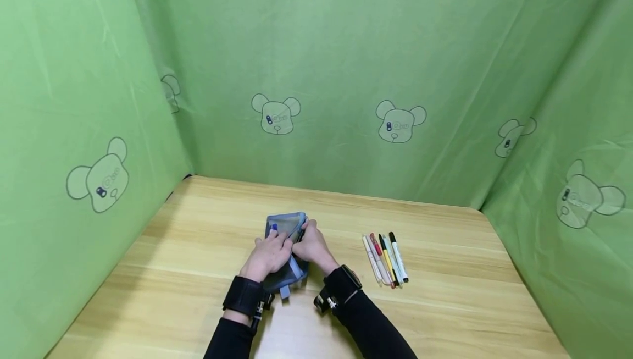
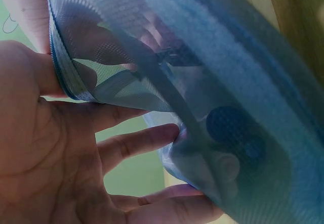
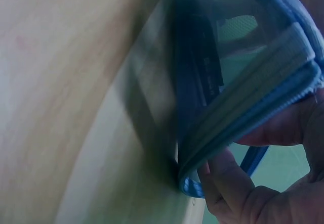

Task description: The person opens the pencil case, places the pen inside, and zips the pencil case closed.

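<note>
A blue-grey mesh pencil case (image 1: 286, 219) with a zip lies on the table between both hands. My left hand (image 1: 267, 255) rests across its left side; the left wrist view shows those fingers (image 2: 139, 143) against the mesh and the thumb side behind the zip edge. My right hand (image 1: 312, 244) pinches the case's right edge near the top. Close up, the right fingers (image 3: 230, 178) curl at the open zip edge (image 3: 243, 102). Dark items (image 3: 205, 57) show through the mesh inside, and a blue-capped item (image 1: 274, 227) shows near the top.
Several pens (image 1: 386, 260) lie side by side on the wooden table (image 1: 445, 293), right of the case. Green curtains (image 1: 336, 62) with bear drawings enclose the table at the back and both sides. Each wrist wears a black strap with a small camera.
</note>
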Demonstrator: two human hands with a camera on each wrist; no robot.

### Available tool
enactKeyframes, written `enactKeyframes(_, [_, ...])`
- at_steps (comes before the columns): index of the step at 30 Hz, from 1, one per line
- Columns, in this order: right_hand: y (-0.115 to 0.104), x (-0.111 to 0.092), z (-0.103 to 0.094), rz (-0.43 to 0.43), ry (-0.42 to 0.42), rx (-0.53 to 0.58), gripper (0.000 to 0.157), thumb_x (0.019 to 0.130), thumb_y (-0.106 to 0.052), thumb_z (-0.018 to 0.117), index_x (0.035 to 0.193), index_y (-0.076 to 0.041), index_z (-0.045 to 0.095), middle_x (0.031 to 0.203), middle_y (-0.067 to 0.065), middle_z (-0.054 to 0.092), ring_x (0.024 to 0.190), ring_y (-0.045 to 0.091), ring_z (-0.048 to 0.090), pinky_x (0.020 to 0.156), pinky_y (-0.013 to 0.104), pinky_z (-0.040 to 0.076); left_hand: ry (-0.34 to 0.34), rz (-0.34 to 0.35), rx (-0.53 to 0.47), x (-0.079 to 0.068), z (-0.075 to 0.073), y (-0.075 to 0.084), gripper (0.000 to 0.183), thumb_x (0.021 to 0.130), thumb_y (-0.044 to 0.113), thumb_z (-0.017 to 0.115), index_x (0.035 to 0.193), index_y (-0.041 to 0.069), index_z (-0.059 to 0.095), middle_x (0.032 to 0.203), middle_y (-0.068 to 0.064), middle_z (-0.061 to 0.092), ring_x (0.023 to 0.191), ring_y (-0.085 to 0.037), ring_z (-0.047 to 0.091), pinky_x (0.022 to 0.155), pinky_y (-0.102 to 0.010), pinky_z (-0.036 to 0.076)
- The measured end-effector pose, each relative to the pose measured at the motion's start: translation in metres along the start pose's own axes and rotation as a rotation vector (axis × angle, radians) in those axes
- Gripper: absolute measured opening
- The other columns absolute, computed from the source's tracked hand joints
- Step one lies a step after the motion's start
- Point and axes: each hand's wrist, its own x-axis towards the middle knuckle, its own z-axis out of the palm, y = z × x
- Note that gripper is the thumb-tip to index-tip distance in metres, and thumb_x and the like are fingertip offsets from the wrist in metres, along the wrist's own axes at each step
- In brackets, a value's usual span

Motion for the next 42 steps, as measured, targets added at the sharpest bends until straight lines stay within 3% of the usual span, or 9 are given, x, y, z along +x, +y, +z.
enactKeyframes(5, [0.002,0.002,0.002,-0.005,-0.037,0.007,0.052,0.074,0.001,0.067,0.123,0.005,0.049,0.078,0.005,0.053,0.067,0.017,0.052,0.059,0.025,0.042,-0.008,-0.005,-0.017,-0.001,-0.001,-0.001,0.05,0.108,0.025,0.03,0.143,-0.004,0.052,0.154,-0.026,0.048,0.15,-0.043,0.035,0.114,-0.073,0.026])
enactKeyframes(11, [0.004,0.006,0.003,0.013,-0.105,0.07,0.046,0.075,0.002,0.062,0.12,0.004,0.051,0.067,-0.002,0.048,0.056,0.012,0.048,0.051,0.022,0.039,0.009,0.0,-0.023,-0.002,0.0,-0.002,0.049,0.108,0.025,0.03,0.14,-0.003,0.055,0.152,-0.026,0.049,0.147,-0.043,0.039,0.112,-0.072,0.028])
enactKeyframes(20, [0.006,0.01,0.008,0.018,-0.132,0.17,0.041,0.075,0.005,0.058,0.116,0.006,0.052,0.059,-0.006,0.041,0.048,0.008,0.04,0.045,0.021,0.034,0.017,0.005,-0.024,0.0,-0.002,-0.001,0.048,0.108,0.025,0.03,0.137,-0.002,0.057,0.149,-0.026,0.051,0.145,-0.043,0.042,0.11,-0.071,0.03])
enactKeyframes(29, [0.004,0.007,0.009,-0.019,-0.112,0.089,0.033,0.076,0.004,0.058,0.109,0.004,0.056,0.065,-0.003,0.051,0.058,0.01,0.049,0.052,0.02,0.037,0.021,0.001,-0.029,-0.001,-0.002,-0.001,0.048,0.108,0.025,0.031,0.137,-0.003,0.057,0.151,-0.026,0.05,0.147,-0.043,0.04,0.112,-0.072,0.028])
enactKeyframes(36, [0.002,0.008,0.01,-0.03,-0.105,0.081,0.029,0.078,0.003,0.062,0.107,0.003,0.058,0.078,0.008,0.066,0.07,0.014,0.059,0.06,0.021,0.044,0.032,0.002,-0.04,0.0,-0.003,0.0,0.048,0.107,0.024,0.031,0.137,-0.004,0.057,0.15,-0.026,0.051,0.146,-0.043,0.041,0.112,-0.072,0.027])
enactKeyframes(42, [0.003,0.008,0.013,0.001,-0.129,0.095,0.027,0.078,0.003,0.063,0.105,0.001,0.059,0.08,0.007,0.062,0.071,0.015,0.058,0.06,0.022,0.046,0.025,-0.004,-0.015,0.0,-0.001,-0.001,0.048,0.108,0.026,0.032,0.135,-0.003,0.058,0.148,-0.025,0.053,0.143,-0.04,0.045,0.111,-0.071,0.03])
